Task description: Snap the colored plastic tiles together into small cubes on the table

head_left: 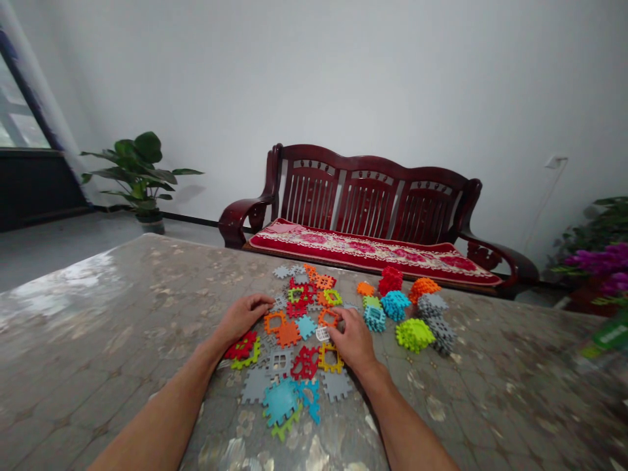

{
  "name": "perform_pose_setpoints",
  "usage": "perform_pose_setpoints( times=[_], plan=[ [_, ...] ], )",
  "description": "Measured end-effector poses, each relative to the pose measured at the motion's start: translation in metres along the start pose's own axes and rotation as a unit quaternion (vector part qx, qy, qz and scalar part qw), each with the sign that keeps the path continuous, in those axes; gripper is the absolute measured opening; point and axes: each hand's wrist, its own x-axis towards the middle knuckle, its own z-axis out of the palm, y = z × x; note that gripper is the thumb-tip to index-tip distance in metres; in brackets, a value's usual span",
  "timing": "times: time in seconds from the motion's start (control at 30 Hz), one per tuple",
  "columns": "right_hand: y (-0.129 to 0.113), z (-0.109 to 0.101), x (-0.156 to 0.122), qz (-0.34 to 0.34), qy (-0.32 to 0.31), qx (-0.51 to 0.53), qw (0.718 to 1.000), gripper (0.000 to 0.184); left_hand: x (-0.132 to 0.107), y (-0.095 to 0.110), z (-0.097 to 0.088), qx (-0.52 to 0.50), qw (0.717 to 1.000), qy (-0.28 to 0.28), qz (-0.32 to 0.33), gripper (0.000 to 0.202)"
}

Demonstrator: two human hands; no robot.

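Observation:
Flat interlocking toy tiles with toothed edges lie spread on the table between my hands. My left hand (249,316) rests at the pile's left side, fingers stretched towards the grey tiles, with nothing seen in it. Just below it are a red tile (243,346) and a lime green tile (255,355). My right hand (356,337) has thumb and forefinger at the edge of an orange frame tile (328,318). A white window-grid piece (322,334) lies by that thumb. Nearer me are a yellow frame tile (330,358) and a blue tile (281,401).
Stacks of sorted tiles stand to the right, among them a lime green stack (415,335), a blue stack (395,304) and a grey stack (441,335). Behind the patterned table (147,314) is a wooden bench (367,196). Purple flowers (601,261) are at the far right.

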Motion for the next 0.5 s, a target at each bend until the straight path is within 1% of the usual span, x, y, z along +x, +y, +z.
perform_pose_setpoints(
  times=[0.1,0.2,0.37,0.5],
  plan=[
    [0.0009,0.0011,-0.0004,-0.007,0.008,0.004,1.0,0.047,-0.0008,0.0017,0.0002,-0.009,1.0,-0.002,-0.003,0.035],
    [0.002,0.0029,-0.0009,-0.013,0.003,-0.008,1.0,0.05,-0.0015,0.003,-0.0001,-0.01,1.0,0.0,-0.011,0.035],
    [0.0029,0.004,-0.0007,-0.016,-0.008,-0.034,0.999,0.049,-0.0022,0.0045,-0.0006,0.0,1.0,0.001,-0.01,0.035],
    [0.0037,0.0036,0.0004,-0.012,-0.007,-0.033,0.999,0.046,-0.0015,0.0022,0.0001,-0.005,1.0,-0.002,-0.012,0.037]
  ],
)
